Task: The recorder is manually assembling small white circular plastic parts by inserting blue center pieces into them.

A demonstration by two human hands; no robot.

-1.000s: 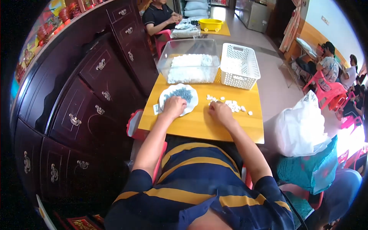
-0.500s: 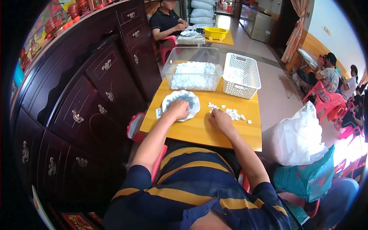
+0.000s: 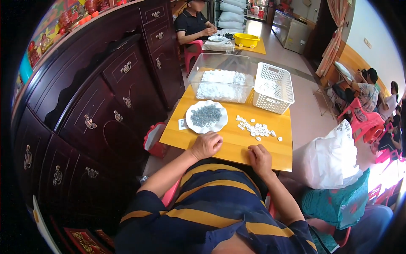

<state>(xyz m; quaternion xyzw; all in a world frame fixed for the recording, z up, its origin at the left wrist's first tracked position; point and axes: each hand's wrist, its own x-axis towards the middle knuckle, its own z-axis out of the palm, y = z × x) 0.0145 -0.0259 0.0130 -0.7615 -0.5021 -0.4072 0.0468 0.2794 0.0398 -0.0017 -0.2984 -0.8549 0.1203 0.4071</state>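
Observation:
My left hand [image 3: 206, 145] is closed near the front edge of the yellow table [image 3: 177, 139], just below a white scalloped dish [image 3: 221, 123]. Small grey-blue pieces [image 3: 206, 116] fill the dish's middle. To its right, my right hand [image 3: 260, 160] rests at the same edge with curled fingers; whatever either hand holds is hidden or too small to see. Small white plastic pieces [image 3: 259, 128] lie loose beyond the right hand. Behind the dish stands a clear bin [image 3: 230, 63] of white pieces, beside a white perforated basket [image 3: 270, 103] with more of them inside.
A dark wooden cabinet [image 3: 97, 101] borders the left side. A red bin [image 3: 156, 142] stands by the table's left edge, and a large white sack [image 3: 332, 158] at its right. Another person [image 3: 192, 25] works at a far table with a yellow tub [image 3: 246, 40]; others sit at right.
My left hand has left the dish and drawn back toward me. My right hand has pulled back from the loose white pieces to the table's front edge.

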